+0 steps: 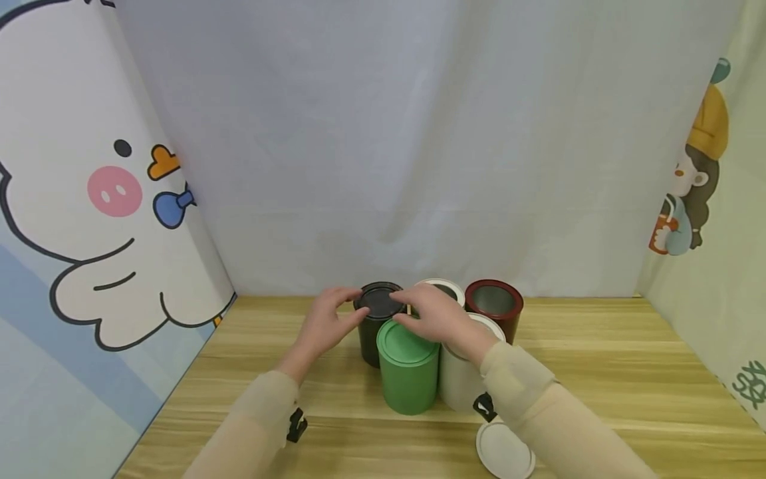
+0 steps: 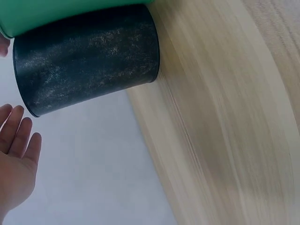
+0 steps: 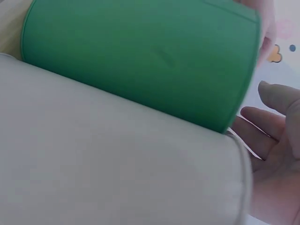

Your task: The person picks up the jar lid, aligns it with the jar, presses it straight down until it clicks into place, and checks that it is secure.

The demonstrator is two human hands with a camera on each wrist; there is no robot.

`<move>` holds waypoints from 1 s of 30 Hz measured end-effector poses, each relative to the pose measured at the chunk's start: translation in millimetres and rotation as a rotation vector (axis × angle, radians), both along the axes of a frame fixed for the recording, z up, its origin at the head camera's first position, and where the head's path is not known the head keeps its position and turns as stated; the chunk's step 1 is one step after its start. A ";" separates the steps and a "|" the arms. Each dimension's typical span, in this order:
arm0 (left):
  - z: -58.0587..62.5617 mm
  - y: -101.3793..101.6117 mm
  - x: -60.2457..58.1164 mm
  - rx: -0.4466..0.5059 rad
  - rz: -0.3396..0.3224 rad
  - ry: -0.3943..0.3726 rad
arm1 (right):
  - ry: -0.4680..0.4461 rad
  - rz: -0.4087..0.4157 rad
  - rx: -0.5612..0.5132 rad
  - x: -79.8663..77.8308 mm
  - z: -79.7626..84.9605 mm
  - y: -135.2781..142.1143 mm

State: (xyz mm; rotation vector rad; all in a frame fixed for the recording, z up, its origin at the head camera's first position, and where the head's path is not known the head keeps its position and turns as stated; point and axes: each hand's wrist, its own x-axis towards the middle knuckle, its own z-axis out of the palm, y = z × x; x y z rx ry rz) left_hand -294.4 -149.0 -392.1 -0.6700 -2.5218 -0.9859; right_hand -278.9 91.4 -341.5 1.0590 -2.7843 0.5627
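A black can (image 1: 371, 339) with a black lid (image 1: 378, 303) on top stands at the back left of a group of cans. My left hand (image 1: 328, 320) is at its left side, fingers spread near the rim; the left wrist view shows a gap between these fingers and the black can (image 2: 89, 61). In front stands a green can (image 1: 409, 386), its green lid (image 1: 407, 342) on. My right hand (image 1: 441, 318) reaches over from the right, fingers extended near the black lid. In the right wrist view its fingers hold nothing. Whether its fingertips touch the lid I cannot tell.
To the right are a white can (image 1: 457, 382), partly under the right forearm, and a dark red can (image 1: 509, 322) with its top open. Behind, a white-rimmed can (image 1: 450, 286) is mostly hidden. A loose white lid (image 1: 505, 451) lies on the wooden table (image 1: 598, 399).
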 end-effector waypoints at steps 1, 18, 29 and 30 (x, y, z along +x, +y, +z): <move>0.4 0.0 1.1 -0.005 -0.006 0.008 | 0.009 0.007 0.002 2.1 1.4 0.9; 10.0 12.1 22.7 -0.028 -0.138 0.092 | 0.079 0.066 -0.091 36.2 5.7 34.9; 13.3 23.0 41.5 -0.020 -0.187 0.055 | 0.188 0.121 -0.139 49.4 -6.3 60.1; 13.7 23.9 43.4 -0.017 -0.197 0.053 | 0.194 0.123 -0.146 50.6 -7.8 61.9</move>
